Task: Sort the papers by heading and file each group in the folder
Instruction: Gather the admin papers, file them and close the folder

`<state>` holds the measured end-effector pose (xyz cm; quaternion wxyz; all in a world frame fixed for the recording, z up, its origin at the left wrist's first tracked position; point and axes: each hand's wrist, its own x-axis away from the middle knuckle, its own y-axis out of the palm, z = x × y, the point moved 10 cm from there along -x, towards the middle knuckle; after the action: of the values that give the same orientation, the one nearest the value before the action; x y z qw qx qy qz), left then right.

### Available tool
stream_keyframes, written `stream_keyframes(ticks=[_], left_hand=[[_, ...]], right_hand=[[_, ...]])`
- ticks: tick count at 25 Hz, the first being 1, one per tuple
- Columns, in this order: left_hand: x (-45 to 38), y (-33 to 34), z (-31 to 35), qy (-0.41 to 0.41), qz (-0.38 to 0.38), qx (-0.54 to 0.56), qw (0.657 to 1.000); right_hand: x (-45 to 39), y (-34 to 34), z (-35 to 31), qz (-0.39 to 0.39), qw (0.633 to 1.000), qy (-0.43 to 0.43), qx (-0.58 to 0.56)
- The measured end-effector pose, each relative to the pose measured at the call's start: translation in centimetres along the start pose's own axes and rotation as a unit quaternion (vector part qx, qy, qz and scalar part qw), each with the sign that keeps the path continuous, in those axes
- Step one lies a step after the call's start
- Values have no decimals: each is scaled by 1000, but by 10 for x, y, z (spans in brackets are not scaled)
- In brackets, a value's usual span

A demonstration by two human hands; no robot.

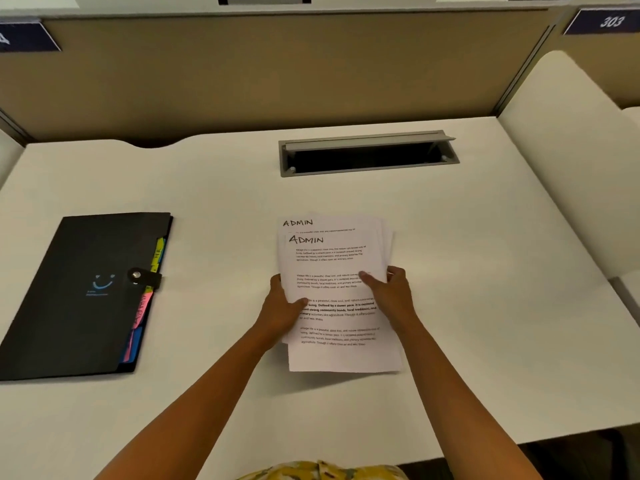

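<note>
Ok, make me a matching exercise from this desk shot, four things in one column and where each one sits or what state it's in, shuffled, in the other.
Things:
1. black folder
2. stack of papers
3. cable tray
4. 303 sign

Places or states:
A. held in both hands
B. far side of desk, lid open
C. snapped shut, desk's left
D. on the partition, top right

Pairs: 1-C, 2-A, 3-B, 4-D

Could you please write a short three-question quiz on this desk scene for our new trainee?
1. True or false: the folder is clasped shut.
2. What heading is handwritten on the top sheet of the papers?
3. Which hand grips the papers? A) left hand only B) right hand only C) both

Key: 1 true; 2 ADMIN; 3 C
</note>
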<state>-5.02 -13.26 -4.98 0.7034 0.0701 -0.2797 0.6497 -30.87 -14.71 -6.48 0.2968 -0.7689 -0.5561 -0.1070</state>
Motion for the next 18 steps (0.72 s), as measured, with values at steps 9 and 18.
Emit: stream_keyframes(ticks=[9, 18], left_hand=[[-10, -12, 0, 23, 80, -125, 989], [-1, -29, 60, 28, 19, 286, 958]], right_hand=[[0, -9, -17, -94, 988, -112, 56], [19, -5, -60, -212, 966, -107, -103]])
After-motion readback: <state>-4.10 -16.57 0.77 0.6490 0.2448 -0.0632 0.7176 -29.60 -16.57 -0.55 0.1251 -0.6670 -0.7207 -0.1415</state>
